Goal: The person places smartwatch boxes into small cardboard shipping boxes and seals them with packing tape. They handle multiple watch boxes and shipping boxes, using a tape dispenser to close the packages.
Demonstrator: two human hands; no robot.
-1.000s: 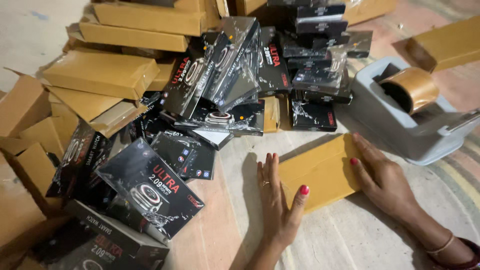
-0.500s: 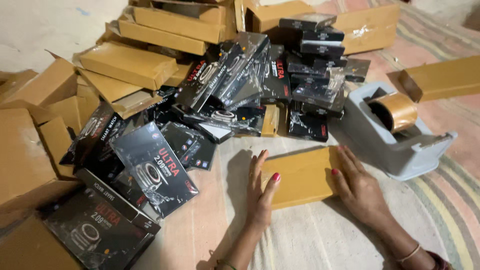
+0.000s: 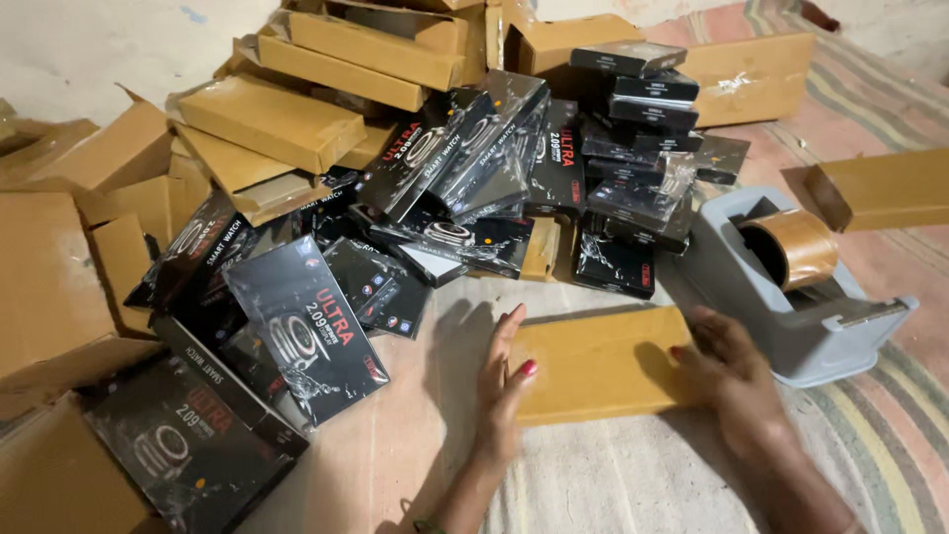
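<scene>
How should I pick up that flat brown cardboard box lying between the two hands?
Probably by its two short ends, coming in from the left and right sides. The flat brown cardboard box lies flat and low on the cloth, long side across. The left hand already rests at one end and the right hand at the other, so fingers can pinch its thin edges there.

A home packing spot, worked on the floor. Beyond the left hand (image 3: 502, 381), heaps of black shrink-wrapped product boxes (image 3: 306, 331) and plain brown cartons (image 3: 272, 119). Just past the right hand (image 3: 727, 371), a grey tape dispenser (image 3: 791, 297). Underneath, a striped mat (image 3: 890, 435).
</scene>
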